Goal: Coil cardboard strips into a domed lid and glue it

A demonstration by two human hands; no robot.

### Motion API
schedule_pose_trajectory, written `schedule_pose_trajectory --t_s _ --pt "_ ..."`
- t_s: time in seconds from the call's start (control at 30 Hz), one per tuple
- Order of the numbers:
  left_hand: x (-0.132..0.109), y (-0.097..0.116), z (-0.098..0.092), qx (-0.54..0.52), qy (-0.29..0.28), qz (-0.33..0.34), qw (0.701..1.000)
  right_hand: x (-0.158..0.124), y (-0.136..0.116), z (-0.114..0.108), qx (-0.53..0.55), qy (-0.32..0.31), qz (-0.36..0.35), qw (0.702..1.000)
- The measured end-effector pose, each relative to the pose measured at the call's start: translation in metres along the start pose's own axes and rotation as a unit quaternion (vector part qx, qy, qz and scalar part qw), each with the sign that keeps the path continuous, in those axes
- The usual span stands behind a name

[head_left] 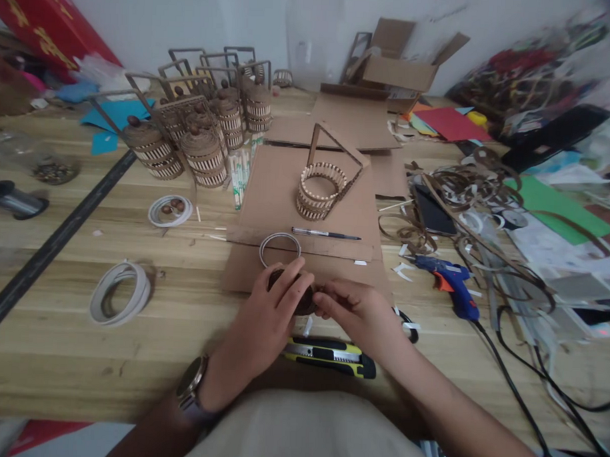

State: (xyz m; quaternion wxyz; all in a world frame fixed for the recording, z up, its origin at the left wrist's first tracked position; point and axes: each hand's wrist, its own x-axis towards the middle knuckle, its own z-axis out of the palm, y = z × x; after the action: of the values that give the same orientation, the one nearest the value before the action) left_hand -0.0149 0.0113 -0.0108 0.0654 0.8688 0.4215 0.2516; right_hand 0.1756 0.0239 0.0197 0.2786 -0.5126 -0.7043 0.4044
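Left grip (267,307) on brown disc (305,303); beads (177,204) inside ring (153,213).

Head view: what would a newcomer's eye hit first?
Probably the two hands at front centre: the left hand over a dark disc, the right hand at its edge. Next, the lidless basket with its angled handle on the cardboard beyond, and the cluster of lidded baskets at back left. The blue glue gun stands out at right.
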Motion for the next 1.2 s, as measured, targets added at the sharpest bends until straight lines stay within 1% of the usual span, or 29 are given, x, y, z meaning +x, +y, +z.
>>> schedule_pose_trajectory --t_s 0.13,0.23,0.3,0.47,0.57,0.63,0.7,0.8,0.97,1.03,1.1,1.2 --pt "0.003 0.002 -0.003 0.02 -0.009 0.027 0.999 -0.001 0.0 0.0 0.042 -0.032 0.033 0.998" --pt "0.003 0.004 -0.004 0.02 -0.005 0.015 1.0 -0.001 0.001 0.002 0.07 -0.053 0.059 0.994" --pt "0.003 0.005 -0.005 0.02 0.005 0.002 1.0 -0.001 0.001 0.004 0.073 -0.058 0.061 0.994" --pt "0.002 0.006 -0.006 0.029 0.011 -0.007 1.0 -0.001 0.004 0.009 0.062 -0.056 0.026 0.996" --pt "0.002 0.004 -0.003 0.023 0.01 -0.004 1.0 -0.001 0.002 0.009 0.02 -0.035 0.001 0.999" --pt "0.001 0.003 0.001 0.007 0.02 -0.005 1.0 -0.002 0.0 0.01 -0.013 -0.012 -0.008 1.0" --pt "-0.001 0.001 0.005 -0.008 0.041 -0.025 0.999 -0.002 -0.002 0.012 -0.029 0.003 -0.014 0.999" --pt "-0.003 0.003 0.009 -0.022 0.071 -0.068 0.995 -0.003 -0.003 0.015 -0.025 0.005 -0.016 1.0" --pt "-0.002 0.007 0.006 -0.037 0.089 -0.109 0.989 -0.004 0.001 0.019 -0.004 -0.003 -0.014 1.0" --pt "-0.001 0.008 0.005 -0.023 0.092 -0.121 0.988 -0.003 0.003 0.019 0.031 0.003 0.01 0.999" --pt "0.0 0.008 0.004 0.001 0.1 -0.121 0.988 0.0 0.005 0.019 0.096 0.012 0.063 0.993" --pt "0.0 0.008 0.005 0.042 0.112 -0.1 0.988 0.004 0.008 0.018 0.205 0.011 0.139 0.969"
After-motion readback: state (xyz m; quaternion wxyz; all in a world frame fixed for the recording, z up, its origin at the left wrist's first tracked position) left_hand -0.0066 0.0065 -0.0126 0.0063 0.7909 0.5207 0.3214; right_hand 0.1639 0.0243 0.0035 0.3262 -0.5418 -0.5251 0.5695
